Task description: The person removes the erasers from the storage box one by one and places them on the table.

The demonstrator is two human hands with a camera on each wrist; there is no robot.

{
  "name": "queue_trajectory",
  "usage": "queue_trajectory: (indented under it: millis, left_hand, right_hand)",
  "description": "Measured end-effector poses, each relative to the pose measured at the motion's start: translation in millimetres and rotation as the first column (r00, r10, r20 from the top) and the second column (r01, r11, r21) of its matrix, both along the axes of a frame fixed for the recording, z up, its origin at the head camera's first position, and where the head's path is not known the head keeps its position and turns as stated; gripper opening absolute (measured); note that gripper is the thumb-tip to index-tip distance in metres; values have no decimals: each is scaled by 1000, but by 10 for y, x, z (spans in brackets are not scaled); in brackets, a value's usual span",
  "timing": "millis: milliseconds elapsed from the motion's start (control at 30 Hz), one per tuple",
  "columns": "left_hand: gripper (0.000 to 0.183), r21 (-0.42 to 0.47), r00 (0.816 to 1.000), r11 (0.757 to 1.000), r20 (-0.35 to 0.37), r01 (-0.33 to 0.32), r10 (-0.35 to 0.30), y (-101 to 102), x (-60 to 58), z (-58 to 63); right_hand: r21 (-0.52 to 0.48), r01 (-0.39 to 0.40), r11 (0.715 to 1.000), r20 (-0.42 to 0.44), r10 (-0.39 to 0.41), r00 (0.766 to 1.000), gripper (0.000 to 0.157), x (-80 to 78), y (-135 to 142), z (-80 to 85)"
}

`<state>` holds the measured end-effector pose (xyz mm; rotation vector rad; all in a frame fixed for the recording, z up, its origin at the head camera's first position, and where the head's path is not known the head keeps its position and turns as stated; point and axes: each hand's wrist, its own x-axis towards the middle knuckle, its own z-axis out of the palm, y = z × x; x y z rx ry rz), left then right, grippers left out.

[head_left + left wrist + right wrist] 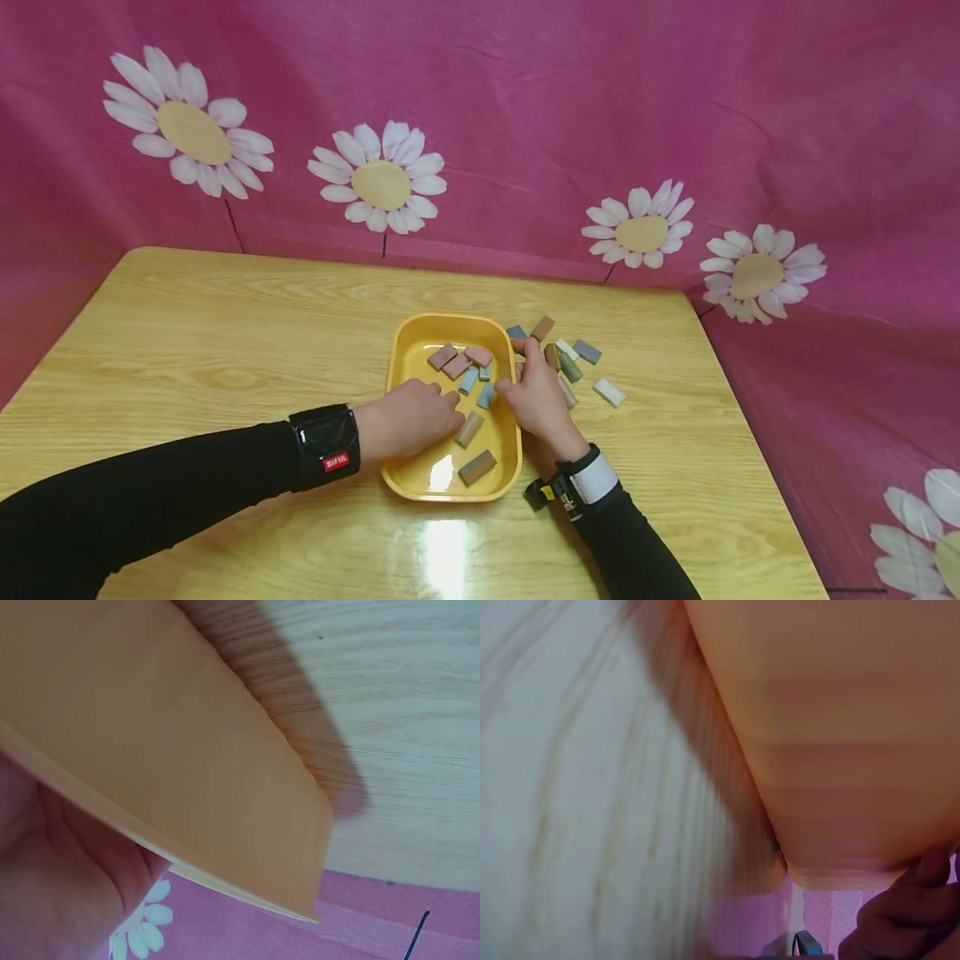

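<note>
A yellow tray (390, 483) stands on the table with several small coloured blocks inside. My left hand (408, 417) reaches over the tray's left rim, its fingertips low among the blocks near a beige block (469, 429). Whether those fingers hold anything is hidden. My right hand (538, 400) grips the tray's right rim, thumb on the inner side near a blue block (486, 395) and fingers outside. In the left wrist view the tray wall (187, 750) fills much of the picture above the palm; in the right wrist view curled fingers (907, 915) lie against the tray.
Several loose blocks lie on the table right of the tray, among them a white block (609, 392), a grey block (587, 351) and a brown block (542, 327). The wooden table (247, 350) ends at a pink curtain (510, 125) printed with daisies.
</note>
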<state>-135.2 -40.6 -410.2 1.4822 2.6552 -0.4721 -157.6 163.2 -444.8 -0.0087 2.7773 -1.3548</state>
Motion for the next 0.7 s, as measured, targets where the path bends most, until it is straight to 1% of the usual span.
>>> queue_trajectory:
  millis: [100, 200, 267, 300, 333, 400, 467, 533, 600, 700]
  left_hand:
    - [21, 33, 1000, 999, -10, -18, 18, -22, -14, 105]
    - [29, 107, 999, 994, -34, -34, 38, -103, -73, 274]
    - [33, 161, 998, 986, -34, -53, 59, -198, -135, 403]
    - [33, 182, 997, 982, -47, -57, 67, -260, -168, 457]
    - [30, 203, 995, 977, -61, -59, 73, -331, -205, 502]
    - [27, 213, 993, 973, -69, -84, 101, -481, -280, 576]
    - [24, 210, 989, 973, -94, -96, 118, -647, -353, 590]
    - [21, 194, 985, 974, -103, -118, 140, -804, -404, 550]
    - [20, 185, 983, 975, -110, -126, 148, -949, -419, 457]
    - [16, 194, 982, 973, -114, -123, 147, -1115, -374, 258]
  right_hand:
    - [2, -11, 1000, -6, 11, 1000, 63, -2, -18, 2]
    - [8, -10, 1000, -6, 10, 1000, 62, 0, -30, -5]
    - [19, -12, 1000, -4, 12, 1000, 62, -3, -35, -2]
    - [28, -14, 1000, -6, 14, 1000, 62, -4, -38, -1]
    - [37, -16, 999, -8, 16, 1000, 63, -6, -42, 1]
    - [52, -19, 998, -15, 20, 1000, 62, -9, -52, 8]
    - [60, -18, 998, -23, 19, 1000, 62, -10, -58, 22]
    - [64, -16, 998, -27, 18, 999, 62, -10, -56, 32]
    - [68, -13, 998, -27, 15, 1000, 62, -8, -50, 37]
    - [75, -7, 997, -23, 9, 1000, 62, 0, -35, 37]
